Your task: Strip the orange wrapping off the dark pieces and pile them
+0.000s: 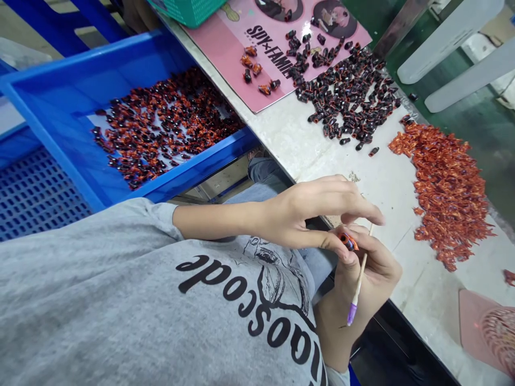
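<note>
A small black-and-orange piece [348,242] with a round hole in its end is pinched where my two hands meet, over the table's near edge. My left hand [309,212] reaches in from above, its thumb pressed to the piece and its index finger stretched past it. Below, my right hand [372,271] grips the same piece from the other side, with thumb and fingers curled. A thin wooden stick [361,273] with a purple end crosses in front of my right palm. Its upper end meets my left fingers; I cannot tell which hand holds it.
On the table [277,134] lie a pile of orange leaf-like pieces [450,193] and a heap of black pieces [346,94], partly on a pink mat [225,59]. A blue tray [44,107] of black-and-orange pieces stands left, a green basket [193,10] above. A pink sheet [470,321] lies lower right.
</note>
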`<state>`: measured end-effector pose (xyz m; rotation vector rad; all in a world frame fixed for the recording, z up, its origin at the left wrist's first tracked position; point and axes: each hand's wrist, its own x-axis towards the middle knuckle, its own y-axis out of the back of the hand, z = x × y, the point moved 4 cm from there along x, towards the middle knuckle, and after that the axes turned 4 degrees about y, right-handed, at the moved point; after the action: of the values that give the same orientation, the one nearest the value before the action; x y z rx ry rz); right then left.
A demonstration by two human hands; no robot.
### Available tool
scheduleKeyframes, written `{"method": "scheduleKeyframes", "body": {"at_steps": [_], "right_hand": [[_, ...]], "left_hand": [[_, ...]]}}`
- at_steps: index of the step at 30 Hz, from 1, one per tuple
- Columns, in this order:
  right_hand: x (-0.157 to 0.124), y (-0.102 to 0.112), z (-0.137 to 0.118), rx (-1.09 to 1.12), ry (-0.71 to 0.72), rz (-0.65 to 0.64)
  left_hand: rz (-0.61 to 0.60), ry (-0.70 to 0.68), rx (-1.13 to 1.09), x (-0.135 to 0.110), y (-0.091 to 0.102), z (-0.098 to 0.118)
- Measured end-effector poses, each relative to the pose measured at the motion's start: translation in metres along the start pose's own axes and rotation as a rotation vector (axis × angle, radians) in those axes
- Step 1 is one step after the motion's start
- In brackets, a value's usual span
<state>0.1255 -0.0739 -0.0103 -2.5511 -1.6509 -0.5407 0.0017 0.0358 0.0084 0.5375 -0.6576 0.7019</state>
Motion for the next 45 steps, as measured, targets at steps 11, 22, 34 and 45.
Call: {"method": "scheduleKeyframes", "body": {"at_steps": [11,22,34,45], "right_hand": [[0.002,0.0,-0.001,0.02,0.048,0.022],[0.017,0.063,0.024,-0.288,0.116,0.414],[0.01,0.017,0.011,-0.022,0.063,0.193],[0.001,-0.006,0.007,0.284,0.015,0.07]], "left_hand": [[0.039,-0.074,0.071,-0.002,-0.003,0.003],[0.372,-0.217,0.42,-0.009,0.041,-0.048],[0.299,-0.252,0.16,-0.001,0.011,-0.02],[0.019,-0.146,0.023,0.008,0.001,0.006]]}}
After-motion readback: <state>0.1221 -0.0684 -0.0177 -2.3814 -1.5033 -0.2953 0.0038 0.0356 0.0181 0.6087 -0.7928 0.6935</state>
